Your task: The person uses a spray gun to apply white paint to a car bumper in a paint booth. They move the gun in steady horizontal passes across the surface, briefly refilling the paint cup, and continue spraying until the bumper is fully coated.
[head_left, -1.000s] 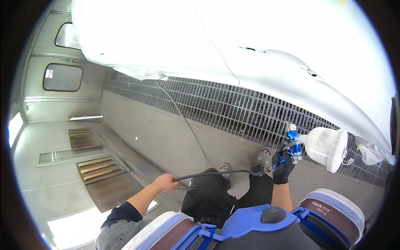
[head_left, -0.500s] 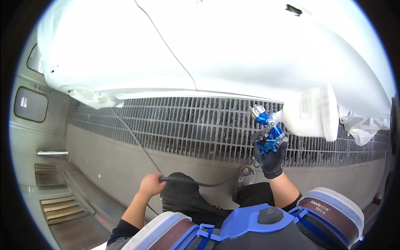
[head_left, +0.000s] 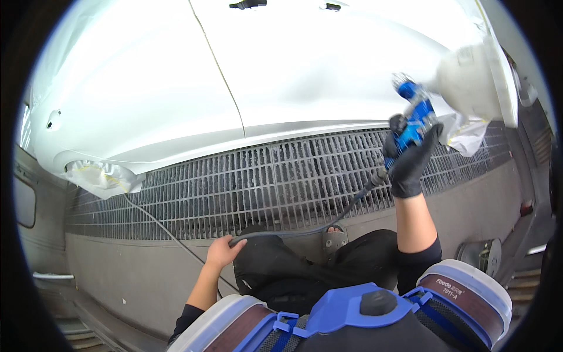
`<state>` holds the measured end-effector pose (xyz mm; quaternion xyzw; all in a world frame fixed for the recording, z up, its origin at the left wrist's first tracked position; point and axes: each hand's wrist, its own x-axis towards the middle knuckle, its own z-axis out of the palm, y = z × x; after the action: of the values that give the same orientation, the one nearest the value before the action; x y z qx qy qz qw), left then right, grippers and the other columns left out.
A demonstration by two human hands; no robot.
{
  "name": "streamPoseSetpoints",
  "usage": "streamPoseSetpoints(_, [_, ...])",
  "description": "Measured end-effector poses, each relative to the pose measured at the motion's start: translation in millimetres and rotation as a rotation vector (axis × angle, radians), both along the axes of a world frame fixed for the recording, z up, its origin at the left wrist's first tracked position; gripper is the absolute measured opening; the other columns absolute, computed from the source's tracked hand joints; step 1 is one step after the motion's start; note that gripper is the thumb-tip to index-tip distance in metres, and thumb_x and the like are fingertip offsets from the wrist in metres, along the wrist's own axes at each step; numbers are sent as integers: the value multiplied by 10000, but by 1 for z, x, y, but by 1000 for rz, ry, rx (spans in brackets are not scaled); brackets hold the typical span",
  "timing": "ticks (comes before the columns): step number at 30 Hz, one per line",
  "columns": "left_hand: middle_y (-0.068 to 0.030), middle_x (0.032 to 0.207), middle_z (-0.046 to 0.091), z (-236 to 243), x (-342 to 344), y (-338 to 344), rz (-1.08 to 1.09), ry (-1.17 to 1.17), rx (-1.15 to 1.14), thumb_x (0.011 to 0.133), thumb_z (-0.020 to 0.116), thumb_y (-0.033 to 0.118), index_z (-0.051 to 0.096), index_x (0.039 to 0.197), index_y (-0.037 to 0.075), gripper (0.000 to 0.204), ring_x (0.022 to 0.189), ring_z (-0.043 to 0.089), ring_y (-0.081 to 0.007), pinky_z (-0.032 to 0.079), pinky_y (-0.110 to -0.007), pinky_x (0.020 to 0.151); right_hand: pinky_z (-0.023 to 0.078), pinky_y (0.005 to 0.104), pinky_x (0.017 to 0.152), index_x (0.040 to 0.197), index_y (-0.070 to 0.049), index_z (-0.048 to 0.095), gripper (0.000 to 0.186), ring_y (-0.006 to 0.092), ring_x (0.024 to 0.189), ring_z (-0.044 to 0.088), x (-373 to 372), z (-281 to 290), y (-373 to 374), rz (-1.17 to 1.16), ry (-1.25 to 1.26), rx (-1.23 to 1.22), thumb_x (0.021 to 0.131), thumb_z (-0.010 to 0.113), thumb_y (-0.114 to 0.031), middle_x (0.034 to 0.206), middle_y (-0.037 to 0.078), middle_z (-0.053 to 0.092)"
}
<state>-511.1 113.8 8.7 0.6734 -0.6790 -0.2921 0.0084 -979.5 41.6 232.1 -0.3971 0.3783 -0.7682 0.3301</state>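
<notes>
My right hand [head_left: 410,167], in a black glove, is closed around the handle of a blue spray gun [head_left: 417,111]. A white paint cup [head_left: 469,82] sits on the gun, tilted to the right and smeared by motion. The silver nozzle end is in front of a glossy white car body panel [head_left: 176,88], apart from it as far as I can tell. From the handle's base a dark air hose [head_left: 299,233] runs down and left across my lap. My bare left hand [head_left: 223,251] grips this hose at its left part.
A metal floor grate [head_left: 264,182] runs below the panel. Masking film covers a wheel area [head_left: 99,176] at left, and another masked piece [head_left: 466,136] hangs at right. My respirator [head_left: 363,311] fills the lower edge. A round canister [head_left: 481,256] stands at lower right.
My right hand has raised the spray gun up and to the right, nearer the panel's right end. My view has shifted right along the car. The left hand keeps its hold on the hose.
</notes>
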Motion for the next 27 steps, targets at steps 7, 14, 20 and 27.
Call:
streamPoseSetpoints(7, [-212,833,720,-29,2,4,-48,77,-26,845,744,621,698,837,18,605,846,708,-404,551,-480,749,291,216,333,975,-133,546,758,55,391,409,63,22,-3,468,-30,141,956,300,-850,695,7,557])
streamPoseSetpoints(14, [-186,914,749,-44,-5,16,-29,54,-32,831,735,655,730,963,53,616,910,718,-388,566,-465,791,266,215,353,1107,-156,542,664,72,396,387,33,10,-6,155,-38,76,982,385,-790,717,7,573])
streamPoseSetpoints(20, [-154,880,742,-69,7,23,102,-121,-93,855,722,602,679,870,68,536,902,717,-379,560,-497,784,251,231,417,1278,-124,586,724,81,440,319,11,-4,-4,-387,-92,135,993,400,-763,744,16,532])
streamPoseSetpoints(27, [-179,1064,734,-118,18,-4,206,-274,-107,835,736,437,741,992,83,388,1041,701,-375,570,-498,878,268,214,408,1091,-53,673,538,33,428,361,93,-6,-17,180,-21,200,995,589,-576,699,-45,543])
